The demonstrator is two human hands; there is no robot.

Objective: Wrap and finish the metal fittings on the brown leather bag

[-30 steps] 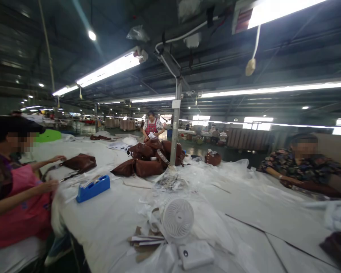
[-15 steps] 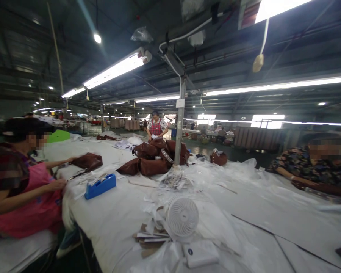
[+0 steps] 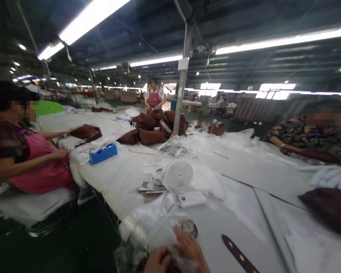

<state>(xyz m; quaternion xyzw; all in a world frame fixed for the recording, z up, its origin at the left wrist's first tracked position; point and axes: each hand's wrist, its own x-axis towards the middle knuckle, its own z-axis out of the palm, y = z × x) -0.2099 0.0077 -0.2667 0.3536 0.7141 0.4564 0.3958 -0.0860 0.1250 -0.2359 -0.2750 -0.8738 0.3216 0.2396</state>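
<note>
My left hand (image 3: pixel 158 259) is low in the view with its fingers curled. What it may hold is hidden. Close on its right, my right hand (image 3: pixel 189 246) has its fingers stretched out. Thin see-through plastic film (image 3: pixel 184 263) lies against both hands, smeared by motion. Just past my right fingertips sits a small round roll (image 3: pixel 190 227), perhaps of tape. To the right on the table lies a dark brown strap (image 3: pixel 240 258) with brass-coloured studs or eyelets.
A small white fan (image 3: pixel 179 175) stands ahead, near a metal post (image 3: pixel 182 83) and piled brown leather bags (image 3: pixel 152 136). A blue tape dispenser (image 3: pixel 103 153) is at left. A dark bag (image 3: pixel 328 206) lies right. Co-workers sit left and right; another person stands at the far end.
The view has tipped down, so the table's near part now shows. Both my hands, the round roll and the studded strap have come into view.
</note>
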